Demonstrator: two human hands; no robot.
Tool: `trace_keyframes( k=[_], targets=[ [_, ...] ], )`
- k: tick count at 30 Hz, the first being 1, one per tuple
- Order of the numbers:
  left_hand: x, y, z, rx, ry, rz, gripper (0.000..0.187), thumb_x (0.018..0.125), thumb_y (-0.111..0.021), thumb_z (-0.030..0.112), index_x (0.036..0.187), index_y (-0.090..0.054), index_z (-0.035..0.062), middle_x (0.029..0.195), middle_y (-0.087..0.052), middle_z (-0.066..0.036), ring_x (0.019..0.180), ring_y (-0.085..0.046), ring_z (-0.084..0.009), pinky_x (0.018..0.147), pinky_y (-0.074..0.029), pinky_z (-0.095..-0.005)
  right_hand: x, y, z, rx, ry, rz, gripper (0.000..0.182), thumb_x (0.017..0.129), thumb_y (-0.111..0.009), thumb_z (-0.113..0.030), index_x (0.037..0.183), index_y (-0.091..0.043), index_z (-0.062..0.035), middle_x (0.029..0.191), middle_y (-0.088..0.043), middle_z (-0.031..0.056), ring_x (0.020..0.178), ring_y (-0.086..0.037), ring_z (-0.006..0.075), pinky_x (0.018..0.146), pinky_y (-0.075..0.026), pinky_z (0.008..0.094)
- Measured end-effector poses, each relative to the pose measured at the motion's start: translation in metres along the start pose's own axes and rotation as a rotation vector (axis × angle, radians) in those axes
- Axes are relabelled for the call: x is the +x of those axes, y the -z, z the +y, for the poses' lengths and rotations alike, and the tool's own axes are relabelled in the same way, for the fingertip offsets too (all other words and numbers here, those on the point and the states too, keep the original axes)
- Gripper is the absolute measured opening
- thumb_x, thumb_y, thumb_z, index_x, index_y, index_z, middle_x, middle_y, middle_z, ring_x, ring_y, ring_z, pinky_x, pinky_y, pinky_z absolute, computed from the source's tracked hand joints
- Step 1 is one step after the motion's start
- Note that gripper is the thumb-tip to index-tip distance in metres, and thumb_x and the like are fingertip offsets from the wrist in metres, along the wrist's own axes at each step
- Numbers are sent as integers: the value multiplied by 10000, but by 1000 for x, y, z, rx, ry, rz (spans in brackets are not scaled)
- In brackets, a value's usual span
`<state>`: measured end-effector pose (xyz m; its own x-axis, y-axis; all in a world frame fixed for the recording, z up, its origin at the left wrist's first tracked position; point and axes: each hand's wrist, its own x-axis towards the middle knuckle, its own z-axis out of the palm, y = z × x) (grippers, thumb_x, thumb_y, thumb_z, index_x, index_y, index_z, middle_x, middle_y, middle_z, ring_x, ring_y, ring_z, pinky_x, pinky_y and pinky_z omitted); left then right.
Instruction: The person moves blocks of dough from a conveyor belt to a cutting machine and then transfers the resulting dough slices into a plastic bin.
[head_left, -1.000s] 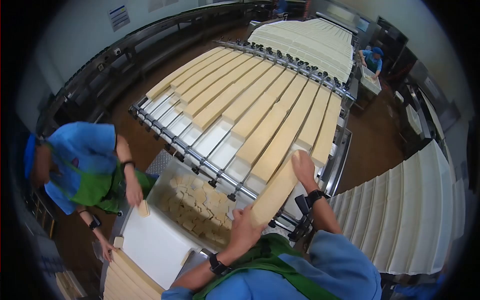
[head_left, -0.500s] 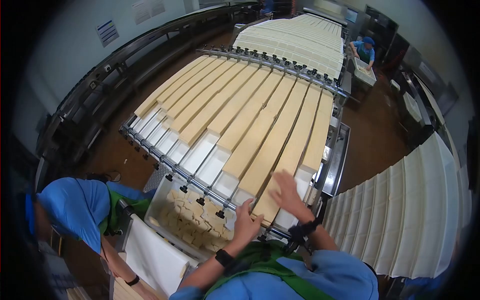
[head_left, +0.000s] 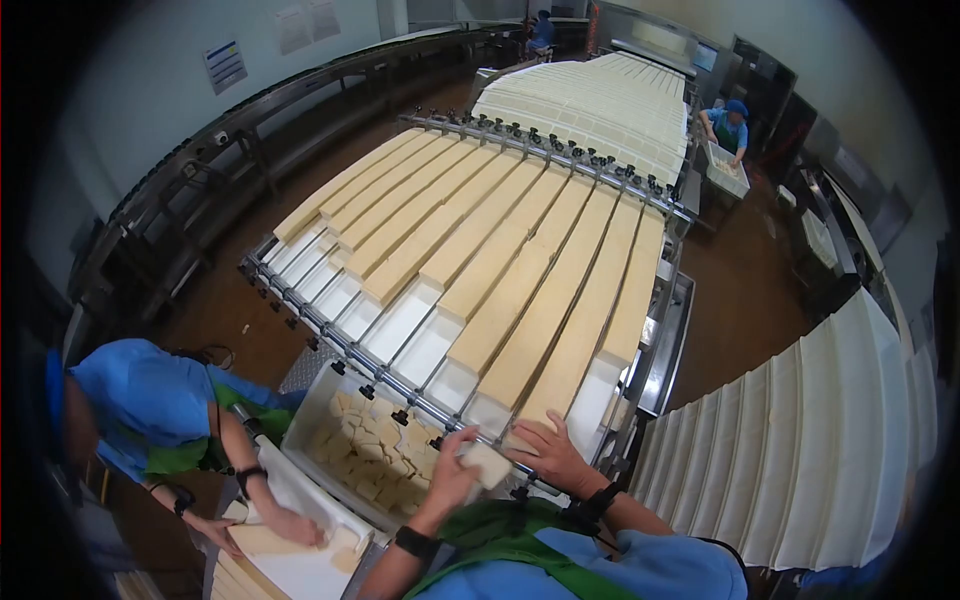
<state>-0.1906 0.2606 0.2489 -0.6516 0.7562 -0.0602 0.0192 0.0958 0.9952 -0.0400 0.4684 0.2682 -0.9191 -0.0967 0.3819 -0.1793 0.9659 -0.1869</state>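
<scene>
Since the earlier frame, the left hand (head_left: pixel 450 482) has drawn back, gripping a cut piece (head_left: pixel 488 466) at the near edge of the table (head_left: pixel 452 390). The right hand (head_left: pixel 552 457), fingers spread, has shifted to the near end of a long strip (head_left: pixel 568 385), second from the right edge.

Long slabs (head_left: pixel 550 295): matt, smooth. Conveyor belt (head_left: pixel 385 332): smooth white plastic look. Guide rail (head_left: pixel 330 332): glossy metal. Clamp knobs (head_left: pixel 367 392): black plastic. Bin (head_left: pixel 306 415): translucent plastic. Apron (head_left: pixel 545 558): green cloth. Sheeting (head_left: pixel 760 440): matt, ridged.
</scene>
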Motion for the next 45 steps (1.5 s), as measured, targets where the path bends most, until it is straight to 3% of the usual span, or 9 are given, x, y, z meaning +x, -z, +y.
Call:
trace_keyframes(
  k=[5,10,13,23,29,33,35,39,45],
  targets=[
    [-34,71,-51,-73,162,639,634,737,-597,-150,1346,-577,24,1317,-559,-132,1273,-552,-251,1087,-458,-376,6,-1,1,12,-27,30,346,899,-661,-189,1214,-744,-305,1398,-596,54,1375,-525,243,1177,-258,631],
    [-82,123,-98,570,474,711,561,790,-730,48,1330,-579,29,1351,-506,-261,1252,-528,-425,1124,-407,-453,11,5,-10,-27,-61,37,375,934,-607,-174,1254,-722,-332,1376,-607,59,1375,-514,248,1151,-289,657],
    [-114,131,-100,507,406,676,574,796,-761,108,1337,-579,45,1358,-498,-278,1259,-515,-453,1116,-412,-455,13,4,-14,-96,-97,-13,415,941,-592,-155,1308,-688,-324,1372,-608,63,1364,-522,255,1138,-301,674],
    [-174,129,-92,71,263,635,308,935,-717,105,1223,-661,13,1092,-715,-116,1000,-686,-191,869,-562,-331,14,-13,-12,-172,-218,-268,687,932,-687,-378,1542,-456,-163,1528,-434,184,1503,-315,376,1191,-129,731],
    [-265,149,-78,41,158,1432,238,971,-684,106,1189,-659,16,995,-698,-87,881,-669,-180,784,-547,-319,75,-28,-63,-50,-145,-221,686,867,-729,-157,1505,-490,-78,1600,-349,251,1528,-259,440,1228,-90,679],
    [-346,151,-84,532,369,1907,440,892,-744,129,1292,-589,31,1176,-596,-166,1094,-591,-304,926,-488,-423,160,-93,-145,308,111,-230,575,885,-675,-95,1437,-533,-17,1516,-438,255,1454,-354,442,1216,-208,593],
    [-374,151,-95,618,740,2081,648,818,-791,167,1385,-501,45,1307,-446,-223,1252,-434,-407,1041,-382,-514,209,-127,-205,528,294,-347,526,906,-667,-101,1406,-546,7,1411,-523,259,1362,-439,436,1169,-307,538],
    [-416,160,-103,499,1035,2064,743,803,-827,214,1416,-459,13,1343,-400,-242,1266,-436,-431,1043,-391,-542,274,-210,-357,679,650,-464,496,942,-679,-155,1388,-555,26,1244,-603,251,1189,-529,424,1069,-420,494],
    [-438,176,-111,467,753,1865,784,772,-860,188,1414,-463,-26,1313,-394,-278,1116,-570,-488,955,-516,-496,317,-326,-541,726,864,-513,535,908,-719,-181,1364,-566,53,1225,-598,244,1176,-523,426,1052,-432,491]
  ],
)
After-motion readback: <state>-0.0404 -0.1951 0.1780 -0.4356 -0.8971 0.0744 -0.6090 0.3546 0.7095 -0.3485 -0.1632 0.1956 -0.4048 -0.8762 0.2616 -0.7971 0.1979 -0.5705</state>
